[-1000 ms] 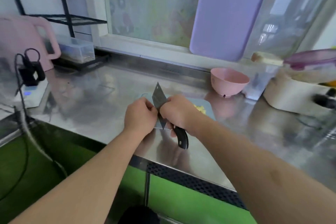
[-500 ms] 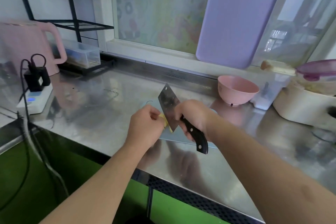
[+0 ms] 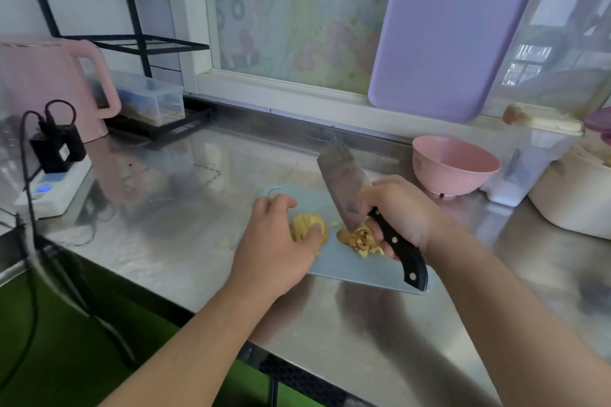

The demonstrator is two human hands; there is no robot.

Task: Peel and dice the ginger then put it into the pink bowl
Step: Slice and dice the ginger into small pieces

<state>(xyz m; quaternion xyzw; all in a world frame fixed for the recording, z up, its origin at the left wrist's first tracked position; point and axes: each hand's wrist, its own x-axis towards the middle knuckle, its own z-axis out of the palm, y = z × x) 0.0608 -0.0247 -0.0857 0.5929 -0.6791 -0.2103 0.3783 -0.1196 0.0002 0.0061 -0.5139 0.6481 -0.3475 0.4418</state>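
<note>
Bare counter (image 3: 185, 208) left of board (image 3: 357, 269)

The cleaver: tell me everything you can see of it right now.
The cleaver has a broad rectangular blade of dull grey metal and a black handle with pale rivets. The right hand grips the handle near the blade. It stands tilted, blade up and away from the person, its lower corner down at the diced ginger on the pale blue cutting board. Whether the edge touches the board is hidden.
</note>
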